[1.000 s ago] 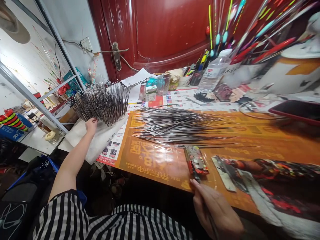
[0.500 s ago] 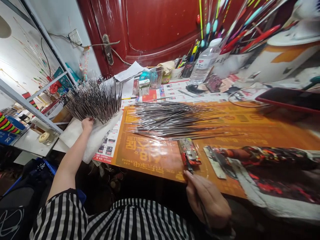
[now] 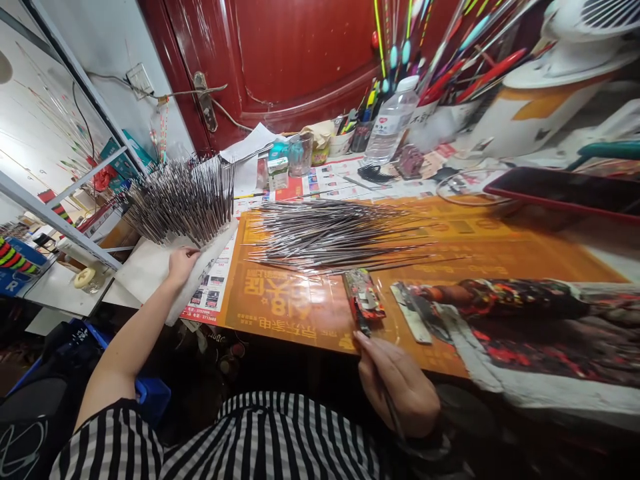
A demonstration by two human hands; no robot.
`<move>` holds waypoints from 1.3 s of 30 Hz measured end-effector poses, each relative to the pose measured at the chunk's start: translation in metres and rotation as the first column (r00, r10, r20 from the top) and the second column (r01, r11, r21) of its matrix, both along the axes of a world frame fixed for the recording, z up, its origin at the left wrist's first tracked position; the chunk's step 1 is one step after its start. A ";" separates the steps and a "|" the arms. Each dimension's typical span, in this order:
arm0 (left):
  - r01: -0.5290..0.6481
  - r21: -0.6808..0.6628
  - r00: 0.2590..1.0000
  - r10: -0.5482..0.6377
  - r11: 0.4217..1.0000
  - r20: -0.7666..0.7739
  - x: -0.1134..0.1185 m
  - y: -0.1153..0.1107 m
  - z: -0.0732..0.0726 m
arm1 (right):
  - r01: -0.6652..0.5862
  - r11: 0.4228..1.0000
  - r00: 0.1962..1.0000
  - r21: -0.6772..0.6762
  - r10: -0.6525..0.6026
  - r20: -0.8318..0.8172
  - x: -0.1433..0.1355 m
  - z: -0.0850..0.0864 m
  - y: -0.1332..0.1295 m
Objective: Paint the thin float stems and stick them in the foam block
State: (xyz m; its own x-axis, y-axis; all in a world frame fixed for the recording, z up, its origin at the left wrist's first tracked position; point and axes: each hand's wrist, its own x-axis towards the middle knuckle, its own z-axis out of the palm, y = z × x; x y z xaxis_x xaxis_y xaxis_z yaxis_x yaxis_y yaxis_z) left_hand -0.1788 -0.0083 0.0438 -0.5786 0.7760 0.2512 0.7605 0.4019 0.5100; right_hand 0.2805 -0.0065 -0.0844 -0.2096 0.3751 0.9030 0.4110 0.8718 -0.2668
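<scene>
My left hand [image 3: 182, 265] is closed at the front edge of a white foam block [image 3: 203, 270], beside a dense stand of upright dark thin rods [image 3: 180, 200]; what its fingers hold is too small to make out. At the front edge of the orange sheet [image 3: 280, 313], my right hand [image 3: 400, 387] grips a dark thin brush-like tool [image 3: 387, 403], whose tip points at a small paint-stained block [image 3: 364, 297]. A loose pile of dark rods with pale ends [image 3: 330, 233] lies on the sheet, between the foam and the tool.
Right of the block lie a knife-like blade [image 3: 433, 317] and a stained dark roll [image 3: 515, 298] on cloth. Behind stand a plastic bottle [image 3: 390, 123], a glass [image 3: 300, 155] and a small box [image 3: 278, 173]. A red-edged phone [image 3: 565, 190] is at right.
The view has shifted, moving most objects left in the picture. My left hand has moved slightly right and lower along the foam edge. My right hand still grips the tool.
</scene>
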 end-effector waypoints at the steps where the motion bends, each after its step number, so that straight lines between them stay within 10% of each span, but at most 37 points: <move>1: -0.001 0.005 1.000 0.001 1.000 0.004 0.002 0.001 0.000 | -0.008 1.000 1.000 -0.005 0.008 -0.001 0.000 0.000 0.000; 22: -0.058 0.243 0.993 0.082 0.968 -0.090 0.011 0.006 -0.002 | 0.015 1.000 1.000 0.003 -0.015 0.014 0.000 0.002 0.000; 39: -0.098 0.148 0.985 0.117 0.984 -0.130 0.007 0.012 -0.007 | 0.030 1.000 0.999 -0.007 -0.030 0.013 0.000 -0.002 0.000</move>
